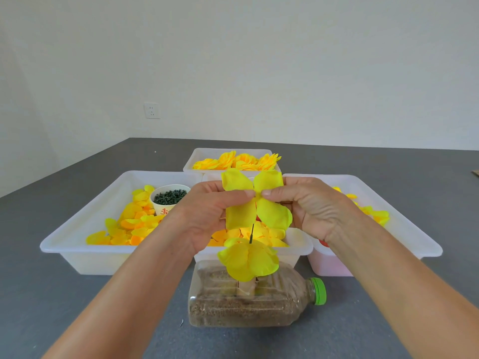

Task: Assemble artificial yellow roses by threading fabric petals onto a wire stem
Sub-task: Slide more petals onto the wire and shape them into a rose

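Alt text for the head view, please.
Both hands, left hand and right hand, pinch a four-lobed yellow petal piece above a wire stem already carrying petals, standing on a grain-filled bottle. White trays of petals lie behind.

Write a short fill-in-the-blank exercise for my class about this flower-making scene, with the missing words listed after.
1. Both hands pinch a ____ petal piece.
2. The wire stands above a bottle lying on its ____.
3. The bottle's cap is ____.
4. The cup sits in the ____ tray.

Missing words: yellow; side; green; left
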{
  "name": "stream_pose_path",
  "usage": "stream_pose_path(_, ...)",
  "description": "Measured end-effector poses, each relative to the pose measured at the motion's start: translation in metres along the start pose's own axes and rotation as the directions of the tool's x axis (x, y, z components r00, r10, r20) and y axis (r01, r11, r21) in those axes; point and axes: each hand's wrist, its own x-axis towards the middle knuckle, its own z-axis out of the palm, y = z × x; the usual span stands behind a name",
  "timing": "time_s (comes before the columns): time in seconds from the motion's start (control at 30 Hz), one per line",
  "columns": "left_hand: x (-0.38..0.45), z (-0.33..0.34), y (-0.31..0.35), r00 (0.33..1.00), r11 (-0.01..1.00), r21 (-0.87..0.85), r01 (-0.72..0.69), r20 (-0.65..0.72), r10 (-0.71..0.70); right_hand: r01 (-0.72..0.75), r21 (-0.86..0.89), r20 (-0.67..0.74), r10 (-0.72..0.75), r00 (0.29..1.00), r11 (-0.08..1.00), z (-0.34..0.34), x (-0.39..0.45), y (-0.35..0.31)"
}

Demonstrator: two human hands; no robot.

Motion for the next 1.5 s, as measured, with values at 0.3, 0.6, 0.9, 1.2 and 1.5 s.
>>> stream_pose_path(0.3, 0.005, -0.006, -0.006, 0.997, 0.996, 0.031, 0.081, -0.007, -0.081, -0.051, -0.105, 0.001, 0.051, 0.999, 0.993, -0.002, 0.002, 0.003)
stream_pose_path(0.6, 0.007, -0.003, -0.008, 0.992, 0.993, 0.003, 0.120, -0.046, -0.120, -0.082, -0.105, 0.050, 0.088, 0.995, 0.991, -0.001, 0.003, 0.001)
stream_pose_path(0.9, 0.008, -0.001, -0.003, 0.987, 0.987, 0.035, 0.155, -0.040, -0.153, -0.092, -0.185, 0.051, 0.103, 0.993, 0.978, -0.001, 0.004, -0.011)
stream_pose_path(1.2, 0.012, -0.001, -0.010, 0.969, 0.972, 0.006, 0.235, -0.083, -0.234, -0.096, -0.176, 0.044, 0.105, 0.993, 0.980, 0.001, 0.010, -0.005)
stream_pose_path(1.5, 0.014, -0.003, -0.013, 0.965, 0.967, 0.014, 0.254, -0.073, -0.252, -0.124, -0.184, 0.046, 0.135, 0.990, 0.975, 0.000, 0.018, -0.002)
